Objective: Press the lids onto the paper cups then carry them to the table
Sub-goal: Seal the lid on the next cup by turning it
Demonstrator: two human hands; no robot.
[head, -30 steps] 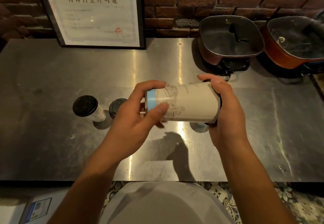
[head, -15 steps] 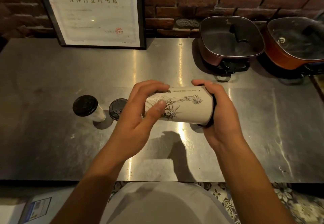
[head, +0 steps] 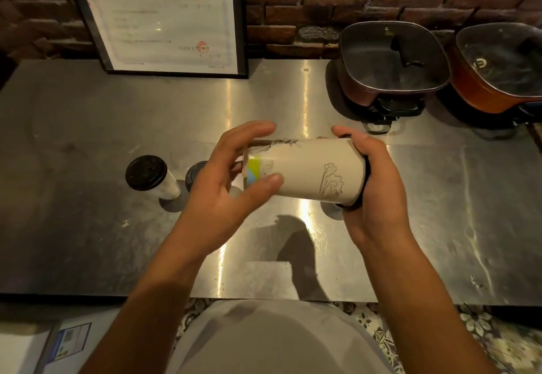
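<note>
Here, a white paper cup (head: 311, 173) lies on its side in mid-air above the steel counter (head: 88, 227), held between both hands. The left hand (head: 225, 189) meets the cup's narrow base end, where a blue and yellow band shows; its thumb presses the near side of the wall and its fingers curl over the far side, so the base is pinched between them, the forearm rising from the lower left. The right hand (head: 378, 195) cups the wide mouth end, its palm covering a black lid (head: 356, 205) of which only a dark edge shows, its thumb lying along the top of the cup; whether the lid is fully seated cannot be told. Left of the held cup, a second cup with a black lid (head: 152, 177) stands upright on the counter, and just beside that one a further black lid (head: 195, 173) is partly hidden behind the left hand. Behind the held cup, at the brick wall, stand a framed certificate (head: 164, 16) and two glass-lidded electric pots (head: 393, 60).
</note>
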